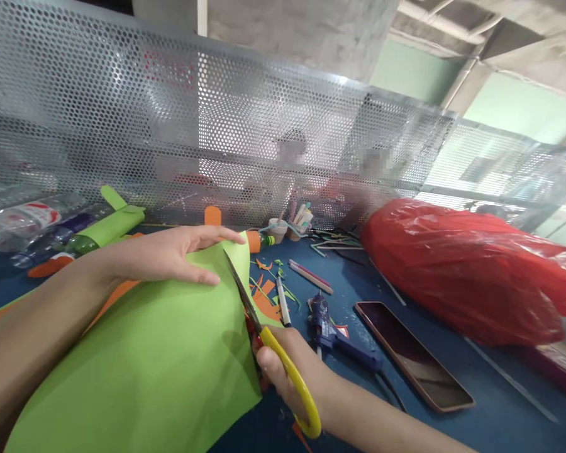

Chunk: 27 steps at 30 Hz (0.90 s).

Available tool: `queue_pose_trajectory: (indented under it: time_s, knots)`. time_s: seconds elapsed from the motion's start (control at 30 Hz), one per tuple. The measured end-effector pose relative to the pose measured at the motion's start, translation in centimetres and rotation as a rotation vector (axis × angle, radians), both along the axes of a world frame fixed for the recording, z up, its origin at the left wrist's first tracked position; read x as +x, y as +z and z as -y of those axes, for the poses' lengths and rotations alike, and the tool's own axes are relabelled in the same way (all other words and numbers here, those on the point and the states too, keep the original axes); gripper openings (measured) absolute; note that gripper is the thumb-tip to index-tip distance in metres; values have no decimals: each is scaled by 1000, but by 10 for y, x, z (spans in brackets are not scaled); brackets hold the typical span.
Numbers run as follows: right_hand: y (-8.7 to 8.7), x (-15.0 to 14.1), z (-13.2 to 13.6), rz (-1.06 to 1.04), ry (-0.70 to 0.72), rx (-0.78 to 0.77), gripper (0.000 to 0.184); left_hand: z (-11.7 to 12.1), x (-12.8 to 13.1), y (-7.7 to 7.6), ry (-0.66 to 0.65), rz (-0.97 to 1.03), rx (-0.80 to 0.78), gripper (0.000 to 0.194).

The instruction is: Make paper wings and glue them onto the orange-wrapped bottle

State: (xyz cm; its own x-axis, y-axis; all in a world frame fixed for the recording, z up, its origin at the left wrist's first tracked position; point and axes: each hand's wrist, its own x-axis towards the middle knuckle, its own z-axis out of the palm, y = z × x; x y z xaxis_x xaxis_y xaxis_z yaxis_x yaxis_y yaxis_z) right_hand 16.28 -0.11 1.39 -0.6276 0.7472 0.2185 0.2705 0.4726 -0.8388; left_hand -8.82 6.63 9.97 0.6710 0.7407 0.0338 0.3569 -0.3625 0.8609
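A large sheet of green paper (155, 352) fills the lower left of the head view, tilted up from the table. My left hand (179, 251) grips its upper edge, thumb on the near face and fingers along the top. Scissors (283, 358) with a yellow handle are in my right hand (297, 358), fingers closed round the handle. One dark blade lies over the front of the sheet near its right side, its tip close to my left fingertips. The other blade is hidden behind the paper.
Right of my hands lie a blue glue gun (330, 330), a white pen (283, 301) and a phone (415, 355). A red plastic bag (453, 270) bulges at the right. Plastic bottles (23, 217) are at the left. Behind the table stands a perforated metal screen (245, 119).
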Motion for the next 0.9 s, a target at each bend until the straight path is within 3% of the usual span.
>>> queue_pose_trajectory:
  time_s: [0.4,0.53,0.67,0.9]
  knots:
    - [3,4,-4,22,141,93,58,3,4,2,20,19,-70,60]
    - [4,6,-4,50,125,128,60,3,5,2,17,19,-65,61]
    - [5,5,-2,70,84,113,63,2,4,1,4,-8,37,62]
    - [5,3,-1,25,62,135,57,2,4,1,-55,-18,86,68]
